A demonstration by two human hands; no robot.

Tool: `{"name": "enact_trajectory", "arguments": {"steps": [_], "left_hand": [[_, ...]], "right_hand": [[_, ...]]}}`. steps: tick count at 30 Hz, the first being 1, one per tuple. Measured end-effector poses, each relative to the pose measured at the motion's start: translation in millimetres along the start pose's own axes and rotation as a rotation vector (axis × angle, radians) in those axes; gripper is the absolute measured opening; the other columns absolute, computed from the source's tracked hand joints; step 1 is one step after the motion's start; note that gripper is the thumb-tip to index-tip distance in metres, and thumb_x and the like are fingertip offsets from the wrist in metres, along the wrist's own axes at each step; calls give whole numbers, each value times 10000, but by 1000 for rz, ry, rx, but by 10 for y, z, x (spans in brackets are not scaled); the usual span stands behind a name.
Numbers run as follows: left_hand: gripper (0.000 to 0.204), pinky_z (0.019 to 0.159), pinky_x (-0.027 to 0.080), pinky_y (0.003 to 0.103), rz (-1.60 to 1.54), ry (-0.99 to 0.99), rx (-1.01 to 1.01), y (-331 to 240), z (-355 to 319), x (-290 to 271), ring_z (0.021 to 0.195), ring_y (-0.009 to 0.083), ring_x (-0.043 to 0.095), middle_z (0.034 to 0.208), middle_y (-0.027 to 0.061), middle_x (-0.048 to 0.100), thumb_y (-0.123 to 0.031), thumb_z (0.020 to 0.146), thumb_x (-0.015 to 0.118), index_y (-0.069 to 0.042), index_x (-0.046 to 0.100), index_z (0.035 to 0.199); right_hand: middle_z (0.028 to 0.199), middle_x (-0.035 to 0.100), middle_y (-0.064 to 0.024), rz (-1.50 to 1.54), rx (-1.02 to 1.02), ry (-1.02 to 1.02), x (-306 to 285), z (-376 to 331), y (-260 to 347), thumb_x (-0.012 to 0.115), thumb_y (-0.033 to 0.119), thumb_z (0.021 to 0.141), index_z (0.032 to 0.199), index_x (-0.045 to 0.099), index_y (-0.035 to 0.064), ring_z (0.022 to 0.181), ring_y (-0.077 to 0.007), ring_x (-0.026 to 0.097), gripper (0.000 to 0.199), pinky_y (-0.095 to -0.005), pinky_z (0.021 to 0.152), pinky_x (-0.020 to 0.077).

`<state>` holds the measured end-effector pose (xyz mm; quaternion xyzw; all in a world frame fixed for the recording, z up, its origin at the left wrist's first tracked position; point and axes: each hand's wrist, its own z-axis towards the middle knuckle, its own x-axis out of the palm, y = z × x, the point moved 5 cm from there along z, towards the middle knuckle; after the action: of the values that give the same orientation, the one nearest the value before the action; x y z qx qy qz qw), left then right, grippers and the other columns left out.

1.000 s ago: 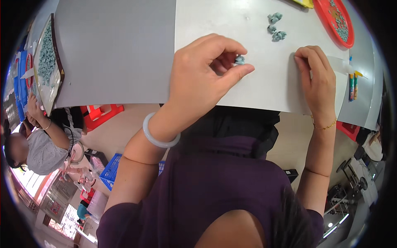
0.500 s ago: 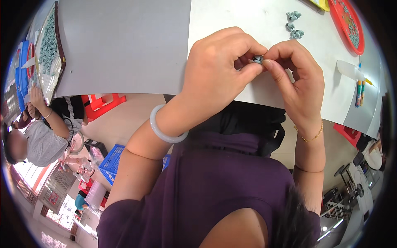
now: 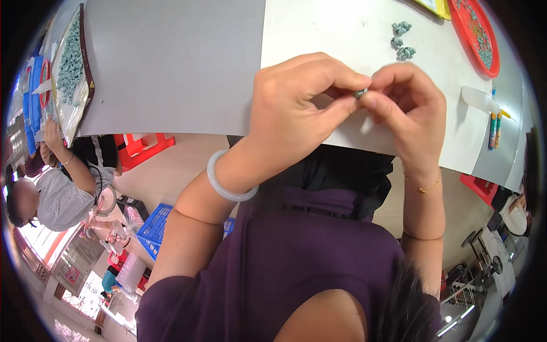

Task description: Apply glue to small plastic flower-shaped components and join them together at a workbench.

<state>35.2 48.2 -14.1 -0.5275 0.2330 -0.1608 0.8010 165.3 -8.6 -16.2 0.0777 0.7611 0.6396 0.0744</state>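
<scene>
Over the white tabletop (image 3: 319, 28) my two hands meet fingertip to fingertip. Thumb and forefinger of my left hand (image 3: 296, 100) pinch a small grey-green molded piece (image 3: 360, 93), mostly covered by the fingers. From the other side, my right hand (image 3: 419, 108) closes thumb and forefinger on the same piece; its other fingers curl inward. A pale blurred shape (image 3: 366, 125) shows just below the right thumb, too smeared to name. Beyond my hands lie similar grey-green pieces (image 3: 405, 53) in a loose row.
At the far right stands a red tray (image 3: 494, 65) with more small pieces, beside a yellow packet (image 3: 439, 7). A white bottle (image 3: 477, 98) and colored tubes (image 3: 494, 131) lie at right. Leftward, a co-worker's hand (image 3: 52, 134) is beside a tray heaped with pieces (image 3: 71, 62).
Both hands have come slightly nearer to me with the piece, and the fingers now cover more of it. The pale blurred shape has appeared below the right thumb.
</scene>
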Motion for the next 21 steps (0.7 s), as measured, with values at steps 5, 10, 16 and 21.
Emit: {"name": "enact_trajectory", "arguments": {"steps": [5, 10, 16, 21], "left_hand": [[172, 642, 526, 235, -50, -18, -23, -59, 22, -7, 705, 157, 643, 782, 95, 653, 66, 671, 673, 12, 651, 832], [212, 681, 507, 236, -71, 43, -77, -21, 47, 21, 762, 154, 638, 844, 109, 661, 51, 680, 684, 17, 653, 888], [215, 681, 495, 227, -134, 63, -154, -8, 0, 9, 772, 138, 633, 861, 102, 666, 59, 731, 627, 3, 657, 937], [204, 651, 486, 214, -149, 81, -181, 4, -17, 23, 742, 128, 624, 830, 99, 664, 90, 771, 559, 1, 662, 924]], "right_hand": [[769, 618, -38, -16, -210, -68, -27, -74, 14, 659, -16, 754, 842, 621, -20, 655, -74, 568, 96, -179, 587, 463], [753, 620, -36, -14, -199, -97, -57, -41, -37, 644, -18, 768, 827, 622, -23, 648, -71, 566, 64, -178, 581, 456], [735, 616, -36, 2, -179, -143, -45, -86, -50, 637, -12, 777, 822, 617, -25, 642, -69, 563, 51, -173, 570, 446], [732, 612, -38, 40, -180, -130, -56, -99, -56, 628, -24, 779, 815, 615, -23, 638, -75, 566, 38, -175, 564, 444]]}}
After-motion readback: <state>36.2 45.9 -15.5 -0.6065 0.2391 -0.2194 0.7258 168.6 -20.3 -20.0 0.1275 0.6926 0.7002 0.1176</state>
